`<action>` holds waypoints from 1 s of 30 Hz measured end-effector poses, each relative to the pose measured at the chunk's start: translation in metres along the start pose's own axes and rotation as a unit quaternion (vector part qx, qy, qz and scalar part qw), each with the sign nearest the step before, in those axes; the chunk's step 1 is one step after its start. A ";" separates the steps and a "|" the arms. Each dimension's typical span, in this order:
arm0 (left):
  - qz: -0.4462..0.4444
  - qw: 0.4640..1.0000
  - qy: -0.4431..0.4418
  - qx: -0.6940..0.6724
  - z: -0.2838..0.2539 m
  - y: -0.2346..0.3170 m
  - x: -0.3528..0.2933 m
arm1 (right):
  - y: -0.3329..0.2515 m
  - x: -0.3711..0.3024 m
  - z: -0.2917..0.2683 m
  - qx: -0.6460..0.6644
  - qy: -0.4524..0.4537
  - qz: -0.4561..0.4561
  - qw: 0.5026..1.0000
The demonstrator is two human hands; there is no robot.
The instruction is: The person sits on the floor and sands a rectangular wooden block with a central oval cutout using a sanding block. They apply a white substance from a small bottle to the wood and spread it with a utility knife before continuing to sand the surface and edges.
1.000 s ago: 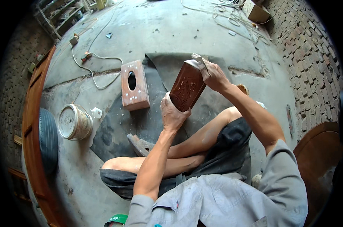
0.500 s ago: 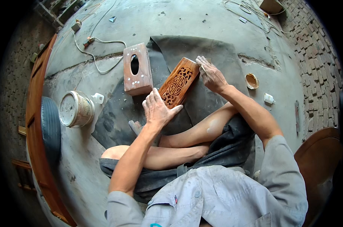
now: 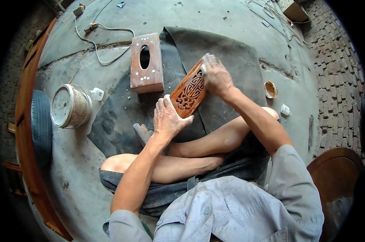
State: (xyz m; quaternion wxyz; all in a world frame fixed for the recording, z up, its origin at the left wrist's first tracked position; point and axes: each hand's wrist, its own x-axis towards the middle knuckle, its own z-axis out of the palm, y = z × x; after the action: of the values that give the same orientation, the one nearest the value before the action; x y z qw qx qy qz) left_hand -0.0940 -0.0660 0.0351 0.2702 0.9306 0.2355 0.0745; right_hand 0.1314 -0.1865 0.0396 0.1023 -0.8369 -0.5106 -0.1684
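person sat cross-legged on dark mat (image 3: 227, 60) spread over concrete floor. left hand (image 3: 166, 119) gripped near end of carved wooden panel (image 3: 189, 90), fingers wrapped round lower edge. right hand (image 3: 216, 74) pressed on far end, clasping something small and pale, too small to tell what. panel lay tilted on mat, just beside wooden box (image 3: 146, 64) with oval slot. tin can (image 3: 69, 105) on its side off to left, small bottle (image 3: 97, 93) beside it.

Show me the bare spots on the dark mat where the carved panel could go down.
Free: the mat beyond the right hand, out to its far and right edges, and the strip left of the left hand, below the slotted box. Crowded: around the carved panel, both hands and the legs.
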 end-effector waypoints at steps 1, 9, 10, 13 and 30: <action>0.011 1.000 0.007 -0.001 0.003 0.007 0.004 | 0.016 -0.006 0.019 0.036 0.071 0.070 0.994; 0.006 0.999 0.036 0.002 0.002 0.000 -0.001 | -0.015 0.003 -0.005 0.103 -0.015 0.067 0.992; 0.014 0.999 0.032 -0.008 0.003 0.006 0.001 | -0.002 0.002 0.009 0.053 0.012 0.071 0.996; 0.005 0.999 0.035 0.009 0.008 -0.007 -0.001 | -0.052 -0.016 0.007 0.061 -0.040 0.018 0.997; 0.015 0.999 0.046 -0.008 0.007 0.003 -0.002 | -0.018 0.008 0.011 0.012 -0.048 0.063 0.997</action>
State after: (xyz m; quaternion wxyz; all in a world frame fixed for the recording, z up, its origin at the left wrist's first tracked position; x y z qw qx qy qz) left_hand -0.0921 -0.0726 0.0306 0.2653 0.9275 0.2330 0.1227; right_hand 0.1207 -0.1676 0.0325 0.0981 -0.8735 -0.4628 -0.1151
